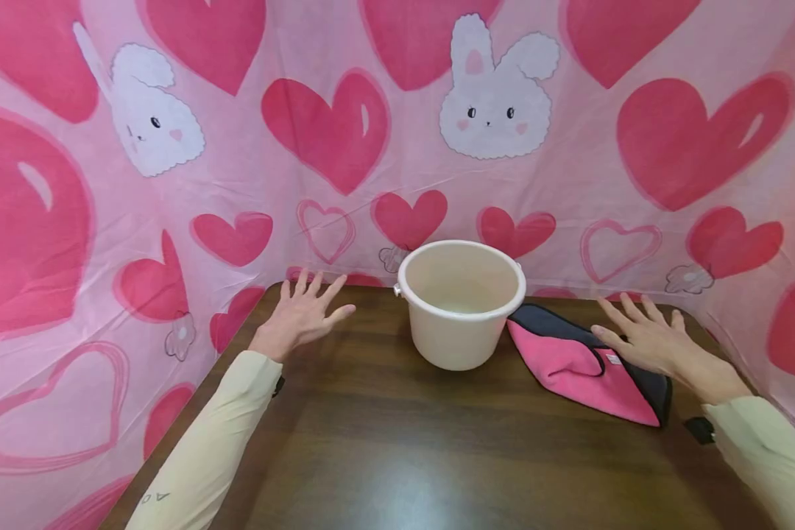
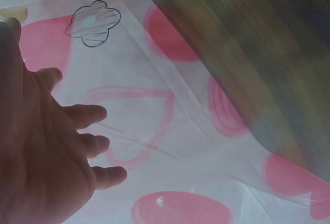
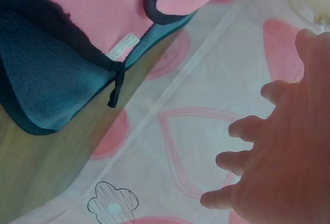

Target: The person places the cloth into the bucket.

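Observation:
A white plastic bucket (image 1: 453,338) stands upright near the back of the brown table. To its left, my left hand (image 1: 302,313) is held over the table with fingers spread, holding nothing. Right of the bucket lies a folded cloth (image 1: 583,368), pink on one face and dark on the other, with a small white tag (image 3: 124,47). My right hand (image 1: 652,342) hovers by the cloth's right part, fingers spread and nothing in them. The left wrist view shows the left hand (image 2: 44,141) with its fingers apart; in the right wrist view the right hand (image 3: 283,147) looks the same.
Brown wooden table (image 1: 371,442) fills the foreground. Behind and beside it hangs a pink sheet (image 1: 411,169) printed with hearts and rabbits, close to the table's back edge. A knob (image 1: 398,290) sticks out at the bucket's left rim.

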Available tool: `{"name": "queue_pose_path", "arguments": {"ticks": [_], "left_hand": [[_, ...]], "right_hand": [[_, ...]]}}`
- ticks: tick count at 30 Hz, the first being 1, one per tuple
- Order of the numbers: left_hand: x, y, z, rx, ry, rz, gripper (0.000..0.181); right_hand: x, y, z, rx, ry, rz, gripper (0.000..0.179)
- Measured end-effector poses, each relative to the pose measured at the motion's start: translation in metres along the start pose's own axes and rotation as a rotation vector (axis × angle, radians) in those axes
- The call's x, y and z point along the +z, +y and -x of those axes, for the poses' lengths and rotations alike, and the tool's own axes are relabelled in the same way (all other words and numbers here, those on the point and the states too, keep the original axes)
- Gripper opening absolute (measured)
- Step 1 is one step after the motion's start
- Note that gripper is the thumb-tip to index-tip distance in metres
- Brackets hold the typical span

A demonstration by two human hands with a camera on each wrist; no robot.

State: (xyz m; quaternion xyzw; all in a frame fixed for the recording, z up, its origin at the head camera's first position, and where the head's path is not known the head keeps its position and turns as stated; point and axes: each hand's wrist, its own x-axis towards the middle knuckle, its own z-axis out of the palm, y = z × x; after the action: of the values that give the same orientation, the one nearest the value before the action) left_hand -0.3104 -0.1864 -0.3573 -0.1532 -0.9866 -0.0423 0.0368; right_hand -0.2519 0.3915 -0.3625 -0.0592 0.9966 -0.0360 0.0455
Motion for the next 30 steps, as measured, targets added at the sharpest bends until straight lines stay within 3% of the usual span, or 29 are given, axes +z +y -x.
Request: {"name": "queue_pose_path", "arguments": {"ticks": [23,30], "left_hand": [[0.006,0.021,-0.003,0.014,-0.028,0.005,0.077],[0.007,0.030,-0.002,0.023,-0.006,0.010,0.076]], "right_hand": [[-0.002,-0.010,-0.004,-0.014,0.004,-0.009,0.089],[0.000,-0.017,-0.003,-0.030,0.013,-0.028,0.088]]}}
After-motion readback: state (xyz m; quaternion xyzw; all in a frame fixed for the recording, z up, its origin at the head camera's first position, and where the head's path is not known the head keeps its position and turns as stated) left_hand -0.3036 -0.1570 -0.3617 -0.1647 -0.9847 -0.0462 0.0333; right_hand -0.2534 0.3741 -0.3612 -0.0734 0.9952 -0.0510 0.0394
